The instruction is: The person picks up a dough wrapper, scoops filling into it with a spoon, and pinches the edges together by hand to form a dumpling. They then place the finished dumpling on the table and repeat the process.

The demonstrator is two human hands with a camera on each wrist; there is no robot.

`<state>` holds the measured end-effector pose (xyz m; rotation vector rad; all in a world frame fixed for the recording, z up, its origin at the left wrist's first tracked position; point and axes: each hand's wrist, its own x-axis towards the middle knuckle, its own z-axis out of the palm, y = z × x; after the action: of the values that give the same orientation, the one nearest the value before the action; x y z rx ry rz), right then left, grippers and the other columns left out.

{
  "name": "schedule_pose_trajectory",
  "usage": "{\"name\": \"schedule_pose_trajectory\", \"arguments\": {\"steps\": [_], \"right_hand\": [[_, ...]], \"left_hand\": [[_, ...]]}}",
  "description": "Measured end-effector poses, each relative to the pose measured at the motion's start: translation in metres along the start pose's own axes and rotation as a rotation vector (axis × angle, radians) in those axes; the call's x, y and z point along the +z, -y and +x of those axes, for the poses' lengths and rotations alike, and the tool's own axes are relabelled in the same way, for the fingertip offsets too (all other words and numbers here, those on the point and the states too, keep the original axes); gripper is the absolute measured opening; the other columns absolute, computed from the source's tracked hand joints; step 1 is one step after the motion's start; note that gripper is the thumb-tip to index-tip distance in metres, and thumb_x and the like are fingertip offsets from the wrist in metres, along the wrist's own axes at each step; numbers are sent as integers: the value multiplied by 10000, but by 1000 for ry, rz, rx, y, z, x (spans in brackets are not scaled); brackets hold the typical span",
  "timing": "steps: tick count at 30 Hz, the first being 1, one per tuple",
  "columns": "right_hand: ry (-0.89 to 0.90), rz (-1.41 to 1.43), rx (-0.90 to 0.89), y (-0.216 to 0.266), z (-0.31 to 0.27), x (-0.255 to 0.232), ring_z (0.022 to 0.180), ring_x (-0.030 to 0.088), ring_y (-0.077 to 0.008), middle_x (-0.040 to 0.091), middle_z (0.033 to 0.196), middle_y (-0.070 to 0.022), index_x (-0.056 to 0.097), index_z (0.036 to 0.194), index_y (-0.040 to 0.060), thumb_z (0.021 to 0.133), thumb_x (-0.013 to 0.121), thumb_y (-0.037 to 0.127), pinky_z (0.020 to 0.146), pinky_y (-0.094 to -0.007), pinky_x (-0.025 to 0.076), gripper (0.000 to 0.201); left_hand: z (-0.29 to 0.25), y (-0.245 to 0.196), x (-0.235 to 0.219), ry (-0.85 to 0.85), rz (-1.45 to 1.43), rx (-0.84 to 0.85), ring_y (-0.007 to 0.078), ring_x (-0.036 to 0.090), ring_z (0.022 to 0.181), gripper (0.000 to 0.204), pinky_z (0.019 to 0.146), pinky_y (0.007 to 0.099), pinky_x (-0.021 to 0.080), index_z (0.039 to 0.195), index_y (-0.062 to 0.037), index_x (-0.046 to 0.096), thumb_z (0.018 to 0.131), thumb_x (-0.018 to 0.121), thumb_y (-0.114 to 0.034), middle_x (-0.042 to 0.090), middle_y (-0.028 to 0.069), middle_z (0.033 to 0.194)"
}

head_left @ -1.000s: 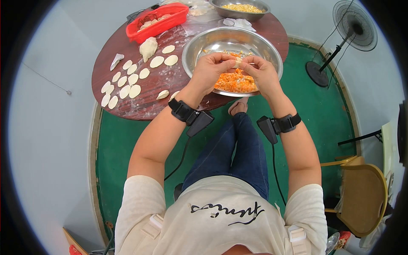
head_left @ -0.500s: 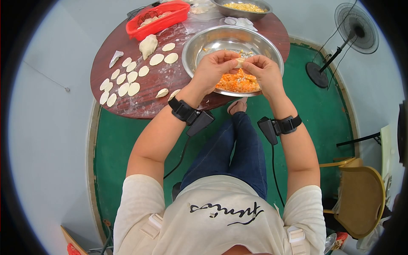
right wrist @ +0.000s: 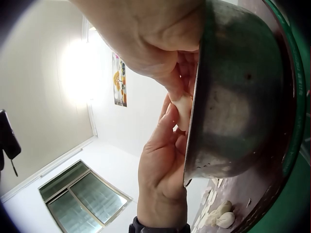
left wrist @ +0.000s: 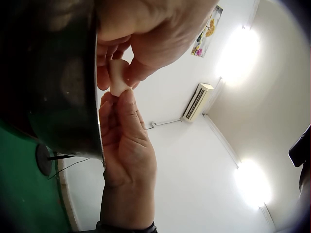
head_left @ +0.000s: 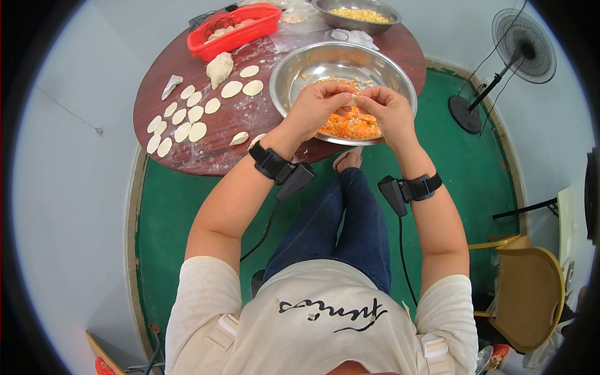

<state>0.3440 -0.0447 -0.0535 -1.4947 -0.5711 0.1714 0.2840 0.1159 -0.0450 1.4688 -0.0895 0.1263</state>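
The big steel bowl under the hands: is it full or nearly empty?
Nearly empty. The big steel bowl shows mostly bare shiny metal; only a small heap of orange chopped filling lies at its near side, below both hands.

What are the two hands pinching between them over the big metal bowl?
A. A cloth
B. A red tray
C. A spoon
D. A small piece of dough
D: the left hand and right hand both pinch a small pale dumpling above the bowl.

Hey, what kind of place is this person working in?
Probably a home room used for making dumplings: a round wooden table with dough wrappers, a steel bowl of filling, and a standing fan nearby.
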Motion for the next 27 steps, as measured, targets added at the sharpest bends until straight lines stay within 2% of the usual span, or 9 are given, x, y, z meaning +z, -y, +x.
{"name": "schedule_pose_trajectory", "arguments": {"steps": [15, 17, 27], "right_hand": [[-105, -17, -100, 2, -4, 6, 640, 542, -59, 606, 717, -6, 609, 830, 9, 757, 691, 79, 580, -187, 433, 130], [-141, -100, -115, 4, -6, 7, 643, 546, -56, 610, 717, -7, 609, 838, 18, 755, 686, 65, 581, -188, 435, 123], [-123, -159, -146, 2, -7, 11, 660, 572, -73, 635, 730, -35, 627, 842, 10, 765, 674, 64, 592, -207, 454, 105]], "left_hand": [[1, 3, 0, -29, 5, 10, 113, 603, 789, 177, 686, 215, 499, 965, 34, 618, 858, 584, -103, 631, 76, 902], [1, 2, 0, -32, 16, 9, 114, 604, 786, 175, 685, 217, 500, 958, 36, 619, 855, 587, -102, 632, 77, 898], [1, 4, 1, -88, 53, 0, 112, 608, 753, 178, 671, 217, 504, 932, 40, 627, 838, 612, -110, 639, 79, 870]]}}
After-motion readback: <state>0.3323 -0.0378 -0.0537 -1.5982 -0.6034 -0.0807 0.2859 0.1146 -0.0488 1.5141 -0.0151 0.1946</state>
